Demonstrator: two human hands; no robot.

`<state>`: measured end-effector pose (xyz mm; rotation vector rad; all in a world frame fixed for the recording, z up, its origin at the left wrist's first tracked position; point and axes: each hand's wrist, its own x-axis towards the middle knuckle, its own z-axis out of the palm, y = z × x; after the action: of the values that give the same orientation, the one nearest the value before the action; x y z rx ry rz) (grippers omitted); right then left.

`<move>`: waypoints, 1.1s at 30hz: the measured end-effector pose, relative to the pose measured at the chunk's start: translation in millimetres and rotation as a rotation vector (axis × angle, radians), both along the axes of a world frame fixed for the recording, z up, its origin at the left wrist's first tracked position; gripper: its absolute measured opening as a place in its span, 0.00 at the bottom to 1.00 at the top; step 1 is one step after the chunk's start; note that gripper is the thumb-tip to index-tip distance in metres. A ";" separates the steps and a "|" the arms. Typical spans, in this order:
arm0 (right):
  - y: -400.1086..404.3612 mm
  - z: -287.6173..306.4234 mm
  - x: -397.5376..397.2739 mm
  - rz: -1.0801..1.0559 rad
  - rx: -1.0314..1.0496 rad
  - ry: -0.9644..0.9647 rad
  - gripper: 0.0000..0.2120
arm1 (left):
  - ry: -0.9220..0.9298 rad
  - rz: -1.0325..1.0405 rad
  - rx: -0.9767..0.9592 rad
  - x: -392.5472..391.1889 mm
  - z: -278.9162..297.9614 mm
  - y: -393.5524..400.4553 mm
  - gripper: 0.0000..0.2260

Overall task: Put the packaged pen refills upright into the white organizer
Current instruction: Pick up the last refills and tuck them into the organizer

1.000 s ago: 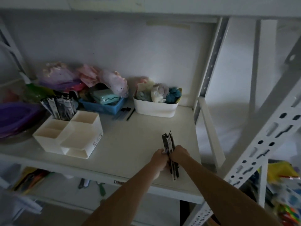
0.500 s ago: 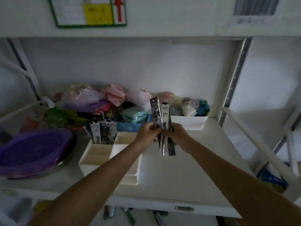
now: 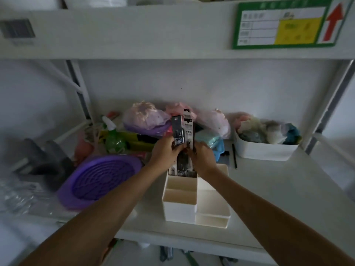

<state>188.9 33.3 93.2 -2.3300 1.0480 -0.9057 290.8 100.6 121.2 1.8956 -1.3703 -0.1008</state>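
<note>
Two hands, left hand (image 3: 165, 153) and right hand (image 3: 201, 157), fingers clamped on packaged pen refills (image 3: 182, 131). Carried from shelf edge to directly above white organizer (image 3: 179, 205), upright, lower ends entering rear compartment. Only lowering and release apparently left.

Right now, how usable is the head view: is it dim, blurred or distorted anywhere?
Head view: dim and underexposed, with no glare. The left edge smears around the purple tray; the sign text is unreadable. Wide-angle lens bends the shelf upright. Both hands, left hand and right hand, and the pen refills over the white organizer are soft but recognisable.
</note>
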 end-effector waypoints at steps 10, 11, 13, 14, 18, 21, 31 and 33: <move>0.9 -25.4 -0.1 -0.109 0.124 0.158 0.06 | -0.042 -0.034 0.052 21.7 -17.9 -11.5 0.10; 2.7 -27.2 0.5 -0.127 0.133 0.168 0.06 | -0.040 -0.051 0.062 23.7 -20.1 -12.9 0.12; 7.3 -28.7 4.0 -0.160 0.137 0.196 0.08 | -0.108 -0.047 0.071 29.5 -26.8 -14.9 0.11; 9.7 -28.6 6.7 -0.181 0.134 0.211 0.10 | -0.160 -0.020 0.077 32.5 -30.1 -15.2 0.11; 20.2 -25.5 17.2 -0.270 0.133 0.076 0.15 | -0.107 -0.044 0.117 36.5 -42.3 -14.7 0.15; 29.6 -17.4 24.7 -0.317 0.069 -0.086 0.15 | -0.025 -0.138 0.150 37.0 -42.2 -9.8 0.17; 28.1 -14.4 20.5 -0.343 -0.084 -0.072 0.05 | 0.019 -0.198 -0.290 27.0 -20.9 3.9 0.08; 21.5 -26.2 12.6 -0.352 -0.102 0.043 0.08 | 0.047 -0.126 -0.252 28.4 -23.0 -0.4 0.14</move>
<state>201.5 54.9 67.0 -2.2940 1.4939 -1.0616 319.1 100.2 98.3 1.5895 -1.4003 -0.0330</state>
